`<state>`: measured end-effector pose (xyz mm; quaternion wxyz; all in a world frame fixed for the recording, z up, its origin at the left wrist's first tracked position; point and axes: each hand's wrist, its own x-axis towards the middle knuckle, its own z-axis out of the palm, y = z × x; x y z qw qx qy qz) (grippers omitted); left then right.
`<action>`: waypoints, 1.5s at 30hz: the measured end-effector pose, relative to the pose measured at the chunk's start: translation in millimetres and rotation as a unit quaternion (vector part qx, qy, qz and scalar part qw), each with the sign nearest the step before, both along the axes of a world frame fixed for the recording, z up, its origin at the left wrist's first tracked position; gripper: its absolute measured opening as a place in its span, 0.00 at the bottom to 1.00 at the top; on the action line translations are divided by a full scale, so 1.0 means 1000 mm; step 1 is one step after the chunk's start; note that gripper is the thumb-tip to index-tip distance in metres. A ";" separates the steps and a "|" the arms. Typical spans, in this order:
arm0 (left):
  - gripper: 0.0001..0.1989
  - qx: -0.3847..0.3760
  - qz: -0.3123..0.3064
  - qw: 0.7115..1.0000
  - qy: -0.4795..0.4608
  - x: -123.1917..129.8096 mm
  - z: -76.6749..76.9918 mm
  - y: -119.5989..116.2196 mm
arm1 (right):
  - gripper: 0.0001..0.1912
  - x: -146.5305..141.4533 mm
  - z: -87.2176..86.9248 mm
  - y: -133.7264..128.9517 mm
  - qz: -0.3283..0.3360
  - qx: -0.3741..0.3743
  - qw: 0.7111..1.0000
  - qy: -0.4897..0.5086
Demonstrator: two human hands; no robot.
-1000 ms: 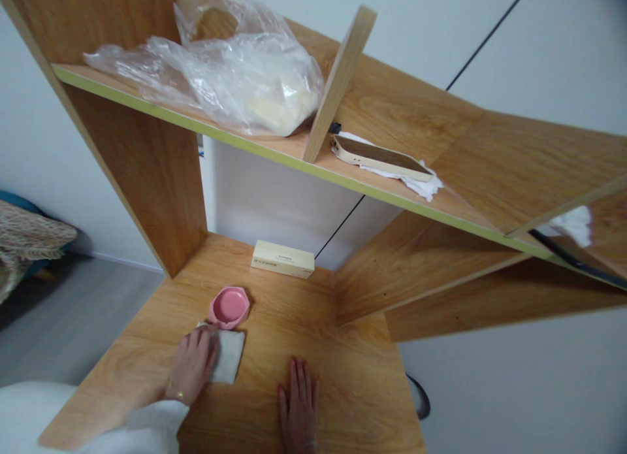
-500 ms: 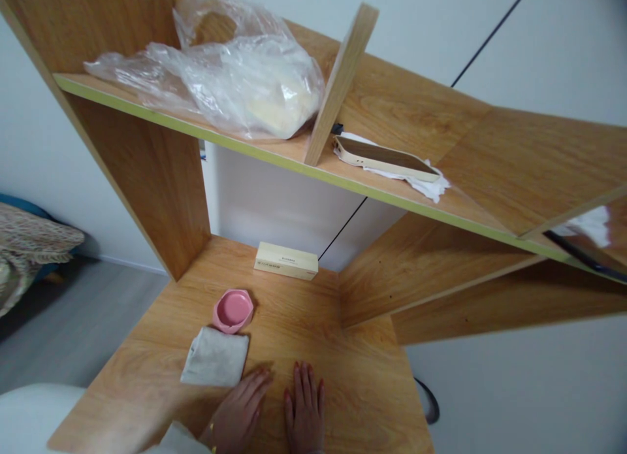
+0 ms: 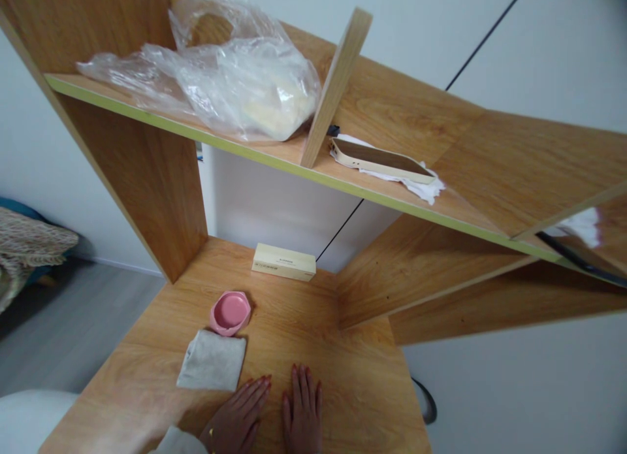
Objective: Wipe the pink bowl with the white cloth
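Note:
My left hand [image 3: 238, 413] lies palm down on the wooden desk [image 3: 362, 402], fingers stretched out and nothing in them. Just beyond its fingers, to the left, is a folded grey cloth [image 3: 212, 361]. A pink ashtray-like dish [image 3: 230, 312] with an angular rim sits at the cloth's far edge. To the right, my right hand [image 3: 302, 411] rests flat with its fingers extended forward, also holding nothing. A gap of bare wood separates the two hands.
A pale box [image 3: 284, 262] stands at the desk's back edge. Above hangs a shelf [image 3: 470, 212] bearing a clear plastic bag [image 3: 245, 81], an upright divider [image 3: 337, 88] and a phone [image 3: 385, 161] on white tissue. A white chair [image 3: 34, 418] is at lower left.
The left hand's fingers have settled flatter on the desk. The right hand keeps its place. The whole view has shifted slightly.

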<state>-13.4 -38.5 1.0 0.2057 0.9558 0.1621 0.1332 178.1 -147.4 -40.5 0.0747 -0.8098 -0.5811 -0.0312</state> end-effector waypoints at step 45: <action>0.38 0.075 0.034 0.997 -0.012 0.004 0.010 -0.004 | 0.26 0.001 0.000 -0.001 -0.003 0.039 0.999 0.022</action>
